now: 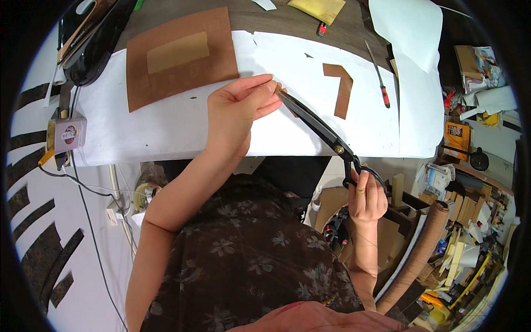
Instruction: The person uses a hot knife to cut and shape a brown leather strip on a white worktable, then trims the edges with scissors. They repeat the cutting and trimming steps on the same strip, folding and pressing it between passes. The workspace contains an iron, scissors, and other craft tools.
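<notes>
My right hand (pixel 366 202) grips the handles of long black scissors (pixel 314 123), whose blades reach up and left to my left hand. With fingertips pinched together, my left hand (pixel 232 113) holds a small brown piece (pixel 278 88) at the blade tips. Most of that piece is hidden by fingers and blades. Left of it, on white paper (pixel 166 135), lies a large brown sheet (pixel 135 88) with a tan rectangle (pixel 180 52) in its middle. A bent brown strip (pixel 345 91) rests on the paper to the right of the scissors.
A pointed tool with a red-black handle (pixel 385 98) lies at the paper's right, beside a hanging white sheet (pixel 412 72). A yellow pad (pixel 318 8) and a black bag (pixel 94 61) are at the far side. Boxes and scraps crowd the right, near a brown roll (pixel 415 257).
</notes>
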Demonstrator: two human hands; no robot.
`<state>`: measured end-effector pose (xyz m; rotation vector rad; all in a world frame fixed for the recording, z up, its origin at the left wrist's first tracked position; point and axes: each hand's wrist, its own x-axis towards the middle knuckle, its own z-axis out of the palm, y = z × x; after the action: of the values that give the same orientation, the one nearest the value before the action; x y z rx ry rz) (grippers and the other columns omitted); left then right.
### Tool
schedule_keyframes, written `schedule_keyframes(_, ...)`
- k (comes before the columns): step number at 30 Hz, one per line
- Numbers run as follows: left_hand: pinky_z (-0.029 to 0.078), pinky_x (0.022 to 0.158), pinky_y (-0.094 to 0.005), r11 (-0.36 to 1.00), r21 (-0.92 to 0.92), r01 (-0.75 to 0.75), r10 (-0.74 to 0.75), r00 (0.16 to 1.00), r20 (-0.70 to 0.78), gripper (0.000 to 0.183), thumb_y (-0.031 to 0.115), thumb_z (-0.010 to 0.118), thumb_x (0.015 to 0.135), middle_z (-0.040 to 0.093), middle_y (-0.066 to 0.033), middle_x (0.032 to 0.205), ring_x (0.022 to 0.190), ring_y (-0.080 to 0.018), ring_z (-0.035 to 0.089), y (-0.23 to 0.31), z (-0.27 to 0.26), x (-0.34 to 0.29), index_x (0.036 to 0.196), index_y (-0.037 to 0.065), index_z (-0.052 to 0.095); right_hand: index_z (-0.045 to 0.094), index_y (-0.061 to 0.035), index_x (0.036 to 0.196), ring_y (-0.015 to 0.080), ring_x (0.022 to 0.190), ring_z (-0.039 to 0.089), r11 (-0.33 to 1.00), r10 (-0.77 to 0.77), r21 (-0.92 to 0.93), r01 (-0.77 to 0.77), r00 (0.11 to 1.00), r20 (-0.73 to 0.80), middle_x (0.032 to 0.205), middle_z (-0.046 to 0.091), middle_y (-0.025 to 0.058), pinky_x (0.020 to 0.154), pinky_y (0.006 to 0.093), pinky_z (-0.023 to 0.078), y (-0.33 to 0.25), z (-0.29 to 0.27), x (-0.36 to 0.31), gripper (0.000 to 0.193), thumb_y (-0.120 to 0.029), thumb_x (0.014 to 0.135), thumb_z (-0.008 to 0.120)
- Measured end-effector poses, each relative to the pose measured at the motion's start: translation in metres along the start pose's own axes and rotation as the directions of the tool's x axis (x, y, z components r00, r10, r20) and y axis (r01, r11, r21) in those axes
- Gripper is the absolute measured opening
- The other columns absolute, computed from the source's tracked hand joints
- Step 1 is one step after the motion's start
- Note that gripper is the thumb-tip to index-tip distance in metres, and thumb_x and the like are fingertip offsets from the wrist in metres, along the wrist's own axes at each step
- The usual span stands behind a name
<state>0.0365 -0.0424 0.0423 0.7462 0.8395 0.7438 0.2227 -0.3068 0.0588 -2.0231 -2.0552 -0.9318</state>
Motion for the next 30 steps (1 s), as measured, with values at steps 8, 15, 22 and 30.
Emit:
schedule_keyframes(8, 0.065, 0.098, -0.0358, 1.0, -0.018, 0.005, -0.005, 1.0, -0.001, 0.027, 0.007, 0.074, 0.101, 0.078, -0.0199, 0.115, 0.11, -0.0259, 0.077, 0.0, 0.002, 0.001, 0.124, -0.007, 0.073, 0.076, 0.007, 0.118, 0.0217, 0.075, 0.072, 0.997, -0.045, -0.068, 0.044, 0.999, -0.012, 0.094, 0.076, 0.0122, 0.067, 0.0291, 0.06, 0.008, 0.002, 0.003, 0.03, -0.009, 0.094, 0.084)
schedule_keyframes(15, 0.066, 0.098, -0.0356, 1.0, 0.001, 0.009, -0.009, 1.0, -0.004, 0.027, 0.007, 0.074, 0.101, 0.078, -0.0205, 0.115, 0.11, -0.0262, 0.078, 0.0, 0.003, 0.0, 0.124, -0.007, 0.073, 0.075, 0.0082, 0.119, 0.0243, 0.079, 0.073, 0.992, -0.084, -0.093, 0.084, 0.996, 0.004, 0.098, 0.076, 0.0141, 0.071, 0.0321, 0.061, 0.015, 0.003, -0.004, 0.029, -0.007, 0.095, 0.08)
schedule_keyframes(22, 0.066, 0.097, -0.0356, 1.0, 0.001, 0.015, -0.015, 1.0, 0.004, 0.027, 0.006, 0.074, 0.101, 0.078, -0.0205, 0.116, 0.109, -0.0262, 0.078, 0.001, 0.004, -0.001, 0.124, -0.007, 0.073, 0.071, 0.0114, 0.125, 0.032, 0.088, 0.074, 0.992, -0.109, -0.062, 0.112, 0.993, 0.043, 0.107, 0.076, 0.0199, 0.078, 0.0388, 0.063, 0.022, 0.005, -0.012, 0.033, -0.003, 0.096, 0.071)
schedule_keyframes(30, 0.066, 0.092, -0.0341, 1.0, 0.007, 0.004, -0.004, 1.0, 0.003, 0.028, 0.007, 0.074, 0.101, 0.078, -0.0197, 0.116, 0.109, -0.0285, 0.078, 0.002, 0.006, -0.001, 0.126, -0.006, 0.072, 0.068, 0.0111, 0.131, 0.0339, 0.082, 0.073, 0.979, 0.142, 0.148, -0.138, 0.99, -0.015, 0.106, 0.073, 0.0214, 0.073, 0.0396, 0.062, 0.017, 0.018, -0.019, 0.041, -0.009, 0.096, 0.073)
